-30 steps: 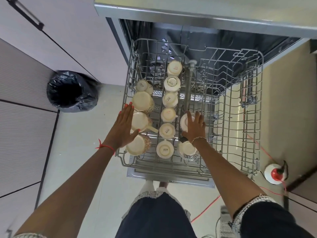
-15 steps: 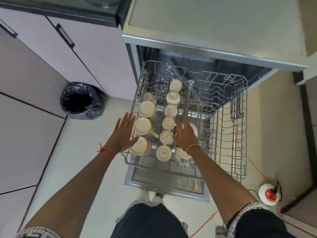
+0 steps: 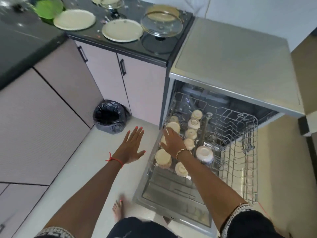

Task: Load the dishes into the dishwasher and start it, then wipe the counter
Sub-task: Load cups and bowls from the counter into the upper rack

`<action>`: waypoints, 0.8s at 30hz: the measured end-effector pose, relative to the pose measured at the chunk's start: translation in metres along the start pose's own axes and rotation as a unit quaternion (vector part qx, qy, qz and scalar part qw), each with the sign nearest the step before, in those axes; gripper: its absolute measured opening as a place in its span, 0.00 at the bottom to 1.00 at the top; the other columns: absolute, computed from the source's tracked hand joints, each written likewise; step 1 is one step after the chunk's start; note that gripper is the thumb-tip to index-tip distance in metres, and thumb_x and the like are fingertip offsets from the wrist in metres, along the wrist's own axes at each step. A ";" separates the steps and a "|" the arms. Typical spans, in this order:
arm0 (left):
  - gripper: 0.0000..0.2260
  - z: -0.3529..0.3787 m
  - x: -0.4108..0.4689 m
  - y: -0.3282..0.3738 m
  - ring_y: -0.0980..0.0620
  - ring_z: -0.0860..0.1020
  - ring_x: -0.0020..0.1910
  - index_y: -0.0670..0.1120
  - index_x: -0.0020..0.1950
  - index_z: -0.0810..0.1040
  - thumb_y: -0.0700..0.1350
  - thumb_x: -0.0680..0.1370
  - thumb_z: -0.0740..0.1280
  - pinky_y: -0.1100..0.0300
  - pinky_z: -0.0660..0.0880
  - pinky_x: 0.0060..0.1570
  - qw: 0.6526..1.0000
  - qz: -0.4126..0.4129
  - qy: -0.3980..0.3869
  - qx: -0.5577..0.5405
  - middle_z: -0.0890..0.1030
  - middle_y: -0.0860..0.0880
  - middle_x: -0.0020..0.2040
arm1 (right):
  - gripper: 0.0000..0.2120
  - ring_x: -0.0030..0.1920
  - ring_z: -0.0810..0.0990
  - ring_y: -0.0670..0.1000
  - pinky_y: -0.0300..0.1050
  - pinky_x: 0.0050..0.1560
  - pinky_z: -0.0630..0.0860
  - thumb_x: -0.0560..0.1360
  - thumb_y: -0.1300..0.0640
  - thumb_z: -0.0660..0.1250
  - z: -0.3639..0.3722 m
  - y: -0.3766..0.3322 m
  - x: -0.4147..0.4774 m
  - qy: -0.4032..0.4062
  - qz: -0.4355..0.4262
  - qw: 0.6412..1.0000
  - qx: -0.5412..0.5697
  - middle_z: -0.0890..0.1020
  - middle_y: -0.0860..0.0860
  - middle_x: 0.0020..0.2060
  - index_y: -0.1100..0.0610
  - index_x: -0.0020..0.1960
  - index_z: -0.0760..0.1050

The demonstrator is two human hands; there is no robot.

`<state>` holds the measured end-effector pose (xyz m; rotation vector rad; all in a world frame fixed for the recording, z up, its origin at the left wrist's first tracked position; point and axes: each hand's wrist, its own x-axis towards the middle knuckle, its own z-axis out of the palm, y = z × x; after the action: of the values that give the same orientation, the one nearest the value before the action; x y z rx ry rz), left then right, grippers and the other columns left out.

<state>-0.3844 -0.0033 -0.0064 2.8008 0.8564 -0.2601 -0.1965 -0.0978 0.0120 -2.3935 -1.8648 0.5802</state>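
The dishwasher's wire rack [image 3: 247,152] is pulled out over the open door [image 3: 173,200]. Several cream cups [image 3: 193,123] stand upside down in its left half. My right hand [image 3: 172,141] hovers flat, fingers straight, over the cups at the rack's left side; whether it touches them I cannot tell. My left hand [image 3: 132,145] is open with spread fingers over the floor, left of the rack, holding nothing. On the dark counter [image 3: 168,52] lie two cream plates [image 3: 122,30], a green plate [image 3: 48,8] and glass stemmed bowls [image 3: 161,25].
A bin with a black bag [image 3: 109,116] stands on the floor in the corner by the cabinets [image 3: 106,73]. The dishwasher's grey top [image 3: 231,59] is right of the counter. My bare foot [image 3: 118,210] is beside the open door.
The view has tilted up and left, bringing the counter with its plates into sight. My left hand has left the cups and moved off the rack; my right hand has shifted to the rack's left side.
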 end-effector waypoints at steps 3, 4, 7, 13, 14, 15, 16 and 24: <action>0.37 -0.020 -0.002 -0.040 0.51 0.31 0.71 0.41 0.76 0.38 0.56 0.80 0.57 0.56 0.30 0.68 1.000 -0.012 0.014 -0.005 0.38 0.45 0.77 | 0.28 0.74 0.55 0.57 0.50 0.73 0.55 0.79 0.51 0.58 -0.010 -0.036 0.028 0.010 -0.011 1.000 -0.010 0.59 0.59 0.72 0.62 0.73 0.54; 0.37 -0.029 -0.004 -0.057 0.51 0.31 0.72 0.41 0.76 0.38 0.56 0.80 0.57 0.56 0.29 0.68 1.000 -0.016 0.020 -0.007 0.38 0.45 0.77 | 0.28 0.74 0.55 0.57 0.51 0.73 0.55 0.79 0.50 0.57 -0.013 -0.051 0.039 0.014 -0.011 1.000 -0.017 0.58 0.59 0.72 0.61 0.74 0.54; 0.37 -0.054 -0.009 -0.106 0.49 0.35 0.74 0.41 0.76 0.41 0.55 0.79 0.59 0.56 0.30 0.68 0.999 -0.020 0.043 -0.020 0.39 0.45 0.77 | 0.28 0.74 0.56 0.57 0.50 0.72 0.56 0.79 0.50 0.57 -0.028 -0.091 0.069 0.031 -0.002 0.999 -0.017 0.57 0.58 0.73 0.61 0.74 0.53; 0.36 -0.099 -0.013 -0.204 0.48 0.40 0.76 0.40 0.77 0.45 0.55 0.78 0.61 0.55 0.34 0.71 0.995 -0.045 0.091 -0.020 0.44 0.44 0.78 | 0.27 0.73 0.58 0.58 0.48 0.72 0.57 0.80 0.51 0.57 -0.053 -0.160 0.138 0.076 -0.020 0.997 -0.016 0.59 0.60 0.72 0.61 0.73 0.55; 0.36 -0.106 -0.014 -0.217 0.47 0.40 0.76 0.40 0.77 0.45 0.54 0.78 0.61 0.55 0.34 0.70 0.994 -0.053 0.092 -0.014 0.44 0.45 0.78 | 0.27 0.72 0.58 0.58 0.48 0.72 0.57 0.80 0.51 0.57 -0.058 -0.170 0.148 0.079 -0.021 0.997 -0.015 0.59 0.60 0.72 0.61 0.73 0.55; 0.36 -0.111 -0.014 -0.230 0.47 0.40 0.76 0.40 0.77 0.44 0.54 0.79 0.61 0.54 0.34 0.71 0.994 -0.061 0.091 -0.007 0.43 0.45 0.78 | 0.27 0.73 0.58 0.58 0.47 0.72 0.57 0.80 0.51 0.57 -0.063 -0.179 0.158 0.080 -0.024 0.996 -0.016 0.58 0.59 0.72 0.61 0.73 0.55; 0.36 -0.115 -0.012 -0.242 0.47 0.40 0.76 0.40 0.77 0.43 0.54 0.79 0.60 0.53 0.35 0.71 0.994 -0.068 0.090 0.003 0.42 0.45 0.77 | 0.26 0.73 0.58 0.58 0.47 0.72 0.57 0.80 0.51 0.57 -0.068 -0.185 0.167 0.081 -0.027 0.996 -0.019 0.58 0.59 0.72 0.61 0.73 0.55; 0.36 -0.148 0.028 -0.338 0.46 0.38 0.76 0.40 0.76 0.41 0.55 0.80 0.57 0.51 0.35 0.72 0.986 -0.136 0.100 -0.001 0.41 0.44 0.77 | 0.26 0.73 0.57 0.57 0.47 0.72 0.56 0.80 0.51 0.57 -0.105 -0.224 0.272 0.107 -0.079 0.991 -0.002 0.58 0.59 0.72 0.61 0.73 0.56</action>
<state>-0.5367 0.3219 0.0832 2.7372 1.2849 -0.0165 -0.3150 0.2389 0.0987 -2.1837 -1.9366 0.2943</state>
